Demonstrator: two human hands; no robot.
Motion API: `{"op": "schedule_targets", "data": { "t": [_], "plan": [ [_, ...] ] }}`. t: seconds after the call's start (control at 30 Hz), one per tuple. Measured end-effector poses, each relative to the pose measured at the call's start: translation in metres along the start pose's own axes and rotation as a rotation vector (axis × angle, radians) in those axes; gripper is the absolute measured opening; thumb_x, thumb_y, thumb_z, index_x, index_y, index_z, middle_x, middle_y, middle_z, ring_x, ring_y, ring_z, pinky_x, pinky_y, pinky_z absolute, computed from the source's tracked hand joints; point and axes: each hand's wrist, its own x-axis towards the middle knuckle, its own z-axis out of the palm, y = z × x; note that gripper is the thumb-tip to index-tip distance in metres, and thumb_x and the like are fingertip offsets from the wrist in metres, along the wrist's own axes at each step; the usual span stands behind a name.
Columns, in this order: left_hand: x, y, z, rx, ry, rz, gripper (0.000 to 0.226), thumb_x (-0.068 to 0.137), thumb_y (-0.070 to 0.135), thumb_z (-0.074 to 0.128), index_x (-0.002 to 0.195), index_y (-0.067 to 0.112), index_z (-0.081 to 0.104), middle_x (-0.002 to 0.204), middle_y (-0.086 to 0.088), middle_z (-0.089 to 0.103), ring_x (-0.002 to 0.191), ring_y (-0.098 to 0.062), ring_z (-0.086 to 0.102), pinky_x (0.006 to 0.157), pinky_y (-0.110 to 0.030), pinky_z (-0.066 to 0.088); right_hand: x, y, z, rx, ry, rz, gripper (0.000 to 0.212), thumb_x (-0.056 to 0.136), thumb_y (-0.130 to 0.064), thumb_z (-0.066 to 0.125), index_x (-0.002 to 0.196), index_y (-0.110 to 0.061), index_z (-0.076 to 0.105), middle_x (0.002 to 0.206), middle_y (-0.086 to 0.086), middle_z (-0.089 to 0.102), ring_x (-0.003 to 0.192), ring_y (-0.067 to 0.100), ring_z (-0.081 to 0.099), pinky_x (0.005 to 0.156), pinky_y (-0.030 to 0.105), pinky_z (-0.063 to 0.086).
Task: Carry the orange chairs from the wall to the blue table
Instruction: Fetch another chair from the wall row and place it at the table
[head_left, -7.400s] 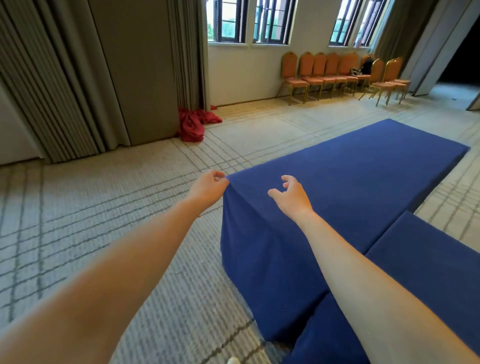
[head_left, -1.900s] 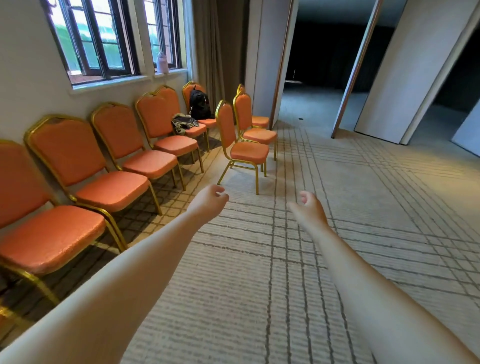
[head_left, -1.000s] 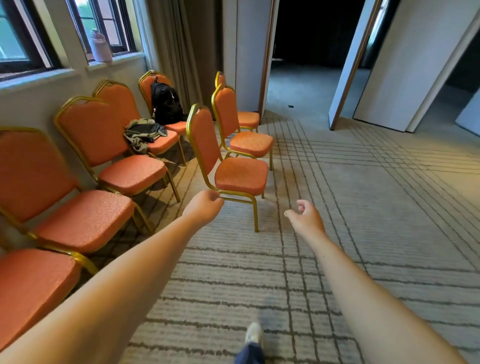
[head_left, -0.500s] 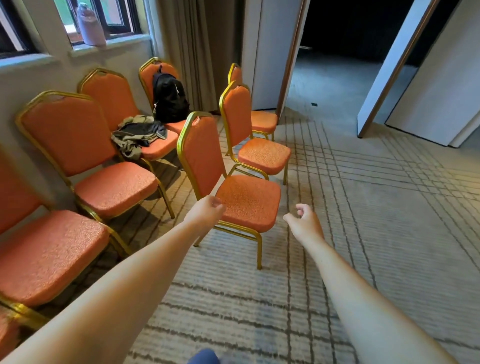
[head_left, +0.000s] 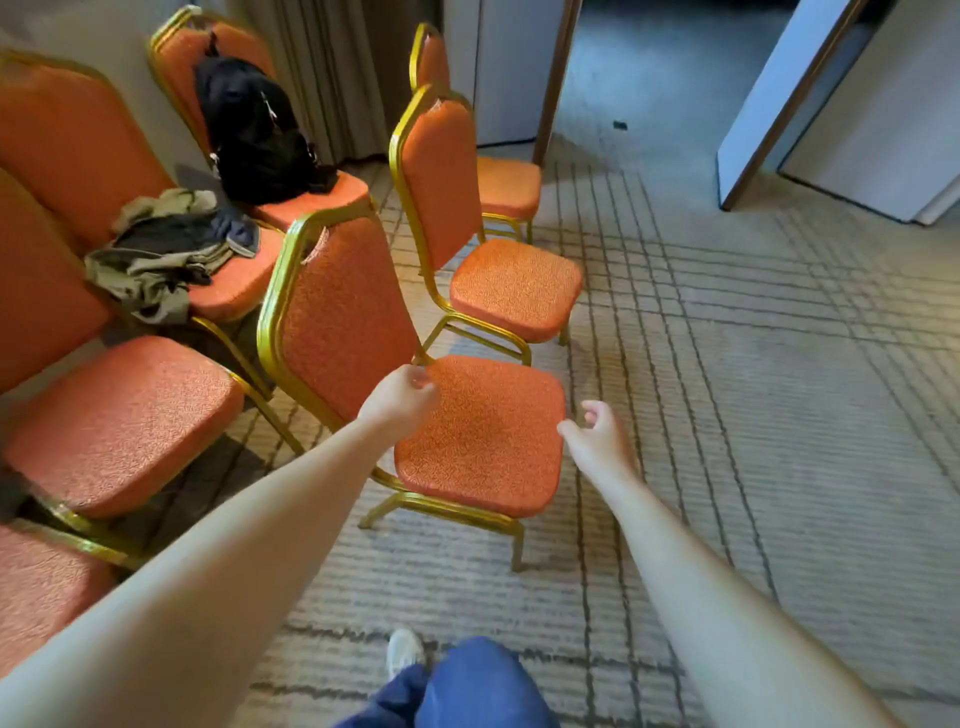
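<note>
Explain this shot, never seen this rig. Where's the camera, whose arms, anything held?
No robot here: a person wears one wide-angle camera on the head, looking forward and down, so this single view shows their own bare arms. The left hand, fingers curled, is over the nearest orange chair where seat meets back; the right hand is loosely open beside the seat's edge. Neither grips anything. On the carpet, more orange chairs stand by the wall; one carries a black backpack, another a heap of clothes. The blue table is not in view.
</note>
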Motion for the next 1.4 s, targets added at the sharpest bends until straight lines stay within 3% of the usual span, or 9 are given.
{"op": "schedule_targets", "data": {
  "t": [0.2, 0.33, 0.53, 0.67, 0.77, 0.93, 1.1, 1.27, 1.4],
  "plan": [
    [0.099, 0.001, 0.013, 0.025, -0.088, -0.037, 0.040, 0.089, 0.031, 0.049, 0.125, 0.017, 0.059, 0.115, 0.000, 0.064, 0.071, 0.000, 0.051, 0.057, -0.019, 0.037, 0.083, -0.009, 0.026, 0.000, -0.026, 0.122, 0.060, 0.086, -0.029, 0.063, 0.141, -0.017, 0.041, 0.144, 0.007, 0.046, 0.127, 0.023, 0.048, 0.093, 0.029, 0.036],
    [0.166, -0.006, 0.026, 0.045, -0.101, -0.099, 0.038, 0.090, 0.030, 0.050, 0.124, 0.017, 0.059, 0.094, 0.008, 0.058, 0.060, 0.004, 0.047, 0.051, -0.016, 0.037, 0.148, -0.017, 0.047, 0.001, -0.049, 0.173, 0.059, 0.086, -0.024, 0.062, 0.141, -0.014, 0.041, 0.143, 0.010, 0.047, 0.126, 0.024, 0.050, 0.103, 0.035, 0.040],
    [0.262, -0.021, 0.064, 0.024, -0.111, -0.232, 0.032, 0.091, 0.027, 0.052, 0.118, 0.015, 0.063, 0.090, 0.006, 0.059, 0.070, -0.009, 0.054, 0.070, -0.025, 0.041, 0.252, -0.013, 0.081, -0.018, -0.053, 0.250, 0.054, 0.087, -0.014, 0.062, 0.138, -0.006, 0.044, 0.138, 0.015, 0.052, 0.122, 0.028, 0.054, 0.103, 0.035, 0.041],
    [0.305, -0.043, 0.092, -0.018, -0.130, -0.355, 0.035, 0.092, 0.033, 0.053, 0.124, 0.018, 0.059, 0.118, -0.002, 0.064, 0.096, -0.019, 0.058, 0.077, -0.027, 0.038, 0.304, 0.001, 0.106, -0.022, -0.032, 0.319, 0.052, 0.087, -0.008, 0.063, 0.136, -0.002, 0.046, 0.133, 0.019, 0.053, 0.118, 0.030, 0.055, 0.098, 0.031, 0.039],
    [0.332, -0.069, 0.115, -0.048, -0.157, -0.433, 0.035, 0.093, 0.030, 0.053, 0.126, 0.018, 0.057, 0.120, -0.005, 0.063, 0.092, -0.019, 0.056, 0.078, -0.028, 0.040, 0.332, 0.019, 0.127, -0.023, -0.031, 0.372, 0.052, 0.086, -0.007, 0.063, 0.135, -0.001, 0.047, 0.130, 0.019, 0.055, 0.117, 0.031, 0.056, 0.101, 0.035, 0.040],
    [0.363, -0.119, 0.155, -0.069, -0.210, -0.513, 0.037, 0.093, 0.027, 0.058, 0.127, 0.012, 0.058, 0.123, -0.011, 0.061, 0.111, -0.031, 0.058, 0.091, -0.036, 0.043, 0.368, 0.060, 0.157, -0.042, -0.023, 0.443, 0.056, 0.085, -0.007, 0.066, 0.136, 0.000, 0.045, 0.135, 0.020, 0.052, 0.122, 0.033, 0.053, 0.106, 0.043, 0.038],
    [0.380, -0.169, 0.187, -0.022, -0.249, -0.613, 0.060, 0.093, 0.036, 0.057, 0.146, 0.016, 0.036, 0.151, -0.014, 0.036, 0.136, -0.034, 0.037, 0.110, -0.045, 0.032, 0.389, 0.109, 0.177, -0.052, 0.017, 0.491, 0.060, 0.085, -0.007, 0.066, 0.138, 0.000, 0.041, 0.137, 0.022, 0.050, 0.127, 0.031, 0.048, 0.109, 0.043, 0.035],
    [0.397, -0.198, 0.219, -0.054, -0.220, -0.617, 0.068, 0.095, 0.037, 0.052, 0.152, 0.017, 0.021, 0.155, -0.011, 0.028, 0.141, -0.033, 0.028, 0.112, -0.048, 0.028, 0.410, 0.154, 0.192, -0.063, 0.086, 0.505, 0.055, 0.082, -0.007, 0.067, 0.132, 0.004, 0.046, 0.128, 0.026, 0.055, 0.117, 0.037, 0.054, 0.103, 0.048, 0.040],
    [0.415, -0.210, 0.237, -0.090, -0.148, -0.648, 0.068, 0.096, 0.050, 0.044, 0.152, 0.020, 0.020, 0.154, -0.009, 0.031, 0.139, -0.031, 0.031, 0.112, -0.044, 0.028, 0.424, 0.179, 0.203, -0.040, 0.135, 0.510, 0.068, 0.085, -0.020, 0.070, 0.141, -0.001, 0.037, 0.137, 0.021, 0.050, 0.125, 0.030, 0.051, 0.108, 0.044, 0.037]
  ]
}}
